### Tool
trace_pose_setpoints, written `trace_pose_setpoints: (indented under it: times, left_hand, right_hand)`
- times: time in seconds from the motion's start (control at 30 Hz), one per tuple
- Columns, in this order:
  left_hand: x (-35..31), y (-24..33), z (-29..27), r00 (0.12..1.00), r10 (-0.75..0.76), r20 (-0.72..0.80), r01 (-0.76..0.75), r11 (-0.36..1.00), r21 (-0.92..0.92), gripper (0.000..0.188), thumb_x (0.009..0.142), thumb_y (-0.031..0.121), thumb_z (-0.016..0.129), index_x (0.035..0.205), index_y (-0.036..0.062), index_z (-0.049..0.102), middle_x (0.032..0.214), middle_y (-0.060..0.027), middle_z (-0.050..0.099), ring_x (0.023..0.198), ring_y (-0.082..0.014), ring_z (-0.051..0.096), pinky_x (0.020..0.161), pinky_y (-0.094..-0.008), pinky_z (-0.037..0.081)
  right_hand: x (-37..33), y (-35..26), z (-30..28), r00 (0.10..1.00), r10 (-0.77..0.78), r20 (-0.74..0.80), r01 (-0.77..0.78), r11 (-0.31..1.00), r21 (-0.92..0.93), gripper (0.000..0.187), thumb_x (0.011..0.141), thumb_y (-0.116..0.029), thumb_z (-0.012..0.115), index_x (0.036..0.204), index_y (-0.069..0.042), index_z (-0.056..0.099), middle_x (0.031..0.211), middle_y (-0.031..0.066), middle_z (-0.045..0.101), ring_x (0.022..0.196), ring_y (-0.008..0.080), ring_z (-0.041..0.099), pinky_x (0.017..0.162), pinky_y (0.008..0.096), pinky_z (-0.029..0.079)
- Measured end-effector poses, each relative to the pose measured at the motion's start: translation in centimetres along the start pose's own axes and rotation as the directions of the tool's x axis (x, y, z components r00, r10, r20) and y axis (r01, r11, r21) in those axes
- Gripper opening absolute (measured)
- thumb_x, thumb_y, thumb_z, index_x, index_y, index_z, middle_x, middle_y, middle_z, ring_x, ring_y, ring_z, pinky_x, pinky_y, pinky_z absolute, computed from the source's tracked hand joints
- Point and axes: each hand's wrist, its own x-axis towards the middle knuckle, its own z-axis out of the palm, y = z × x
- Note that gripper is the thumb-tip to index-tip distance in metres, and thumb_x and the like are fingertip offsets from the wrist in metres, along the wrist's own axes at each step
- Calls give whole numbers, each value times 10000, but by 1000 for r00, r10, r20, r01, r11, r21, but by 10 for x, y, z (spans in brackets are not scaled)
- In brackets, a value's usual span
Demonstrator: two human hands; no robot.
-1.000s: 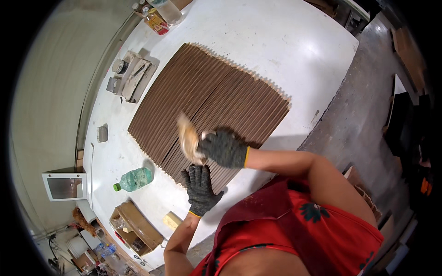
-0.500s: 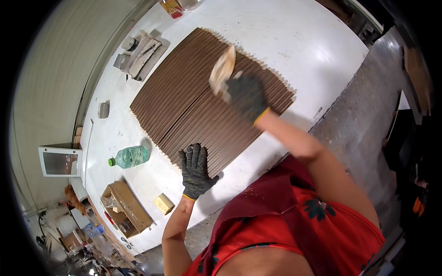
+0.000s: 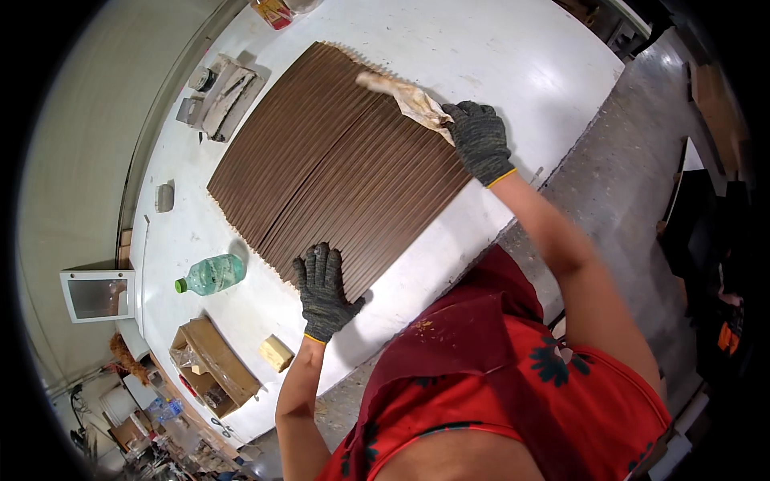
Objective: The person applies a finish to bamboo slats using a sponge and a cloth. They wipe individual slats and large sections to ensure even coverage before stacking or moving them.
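A large white table (image 3: 513,56) is filling most of the view, and a broad brown ribbed panel (image 3: 321,160) is lying flat across its middle, its grooves running from the near edge toward the far end. The person, in a red top with a dark red apron, is leaning over the near edge with both arms stretching onto the panel. The right hand (image 3: 479,140), in a dark grey knitted glove with a yellow cuff, is reaching to the far right part of the panel with its fingers curling closed on a crumpled beige rag (image 3: 405,96), which is trailing out to the left and lying against the ribs. The left hand (image 3: 323,290), in a matching glove, is pressing flat on the near corner of the panel with its fingers spreading wide, gripping nothing. To the left of the panel, a green plastic bottle (image 3: 210,274) is lying on its side on the table, well apart from the left hand. Nearer the table's edge, an open cardboard box (image 3: 215,367) is sitting, and just beside it a small yellow sponge block (image 3: 277,353) is resting on the white surface. A pile of grey blocks (image 3: 224,92) is lying by the far left corner of the panel.
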Motion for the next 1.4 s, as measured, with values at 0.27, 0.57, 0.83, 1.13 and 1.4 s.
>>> trace_pose_setpoints:
  times: [0.27, 0.57, 0.83, 1.13, 1.4]
  left_hand:
    - [-6, -1, 9, 999, -10, -43, 10, 1000, -8, 1180, 542, 432, 856, 1483, 2, 288, 1519, -285, 278, 1434, -454, 220, 1149, -641, 123]
    - [-4, 3, 3, 999, -3, -53, 1, 999, -45, 1107, 581, 440, 846, 1464, 13, 332, 1512, -262, 310, 1422, -453, 252, 1148, -646, 123]
    - [-70, 16, 33, 692, -625, -360, 631, 767, -117, 1209, 504, 380, 937, 1479, 34, 311, 1498, -231, 342, 1387, -440, 316, 1156, -571, 196]
    - [-85, 29, 60, 487, -725, -488, 579, 686, -442, 1015, 514, 506, 917, 1297, 21, 490, 1174, -137, 582, 1103, -326, 554, 1052, -506, 324]
    - [-91, 23, 84, 509, -697, -505, 603, 707, -370, 1148, 520, 594, 884, 1387, -18, 444, 1376, -183, 510, 1337, -388, 421, 1156, -568, 208]
  right_hand:
    - [-119, -137, -27, 913, -407, 14, 352, 806, 476, 282, 862, -235, 574, 1117, -140, 647, 1059, 115, 595, 1019, 307, 563, 886, 502, 443]
    - [-28, 83, -8, 988, -100, -114, 101, 995, 5, 152, 864, -194, 603, 934, -88, 687, 883, 94, 690, 817, 255, 650, 764, 400, 505]
    - [28, 19, -100, 941, -265, -210, 334, 827, 452, 151, 861, -34, 668, 1008, -10, 692, 952, 135, 712, 887, 276, 677, 813, 386, 524]
    - [66, -109, 11, 498, -840, 215, 811, 539, 227, 520, 847, -301, 707, 1330, -168, 569, 1391, 81, 536, 1292, 320, 462, 1098, 494, 339]
    - [193, -199, 137, 810, -586, -23, 578, 790, 204, 317, 934, -363, 531, 1126, -144, 655, 1116, 128, 666, 986, 356, 626, 803, 473, 503]
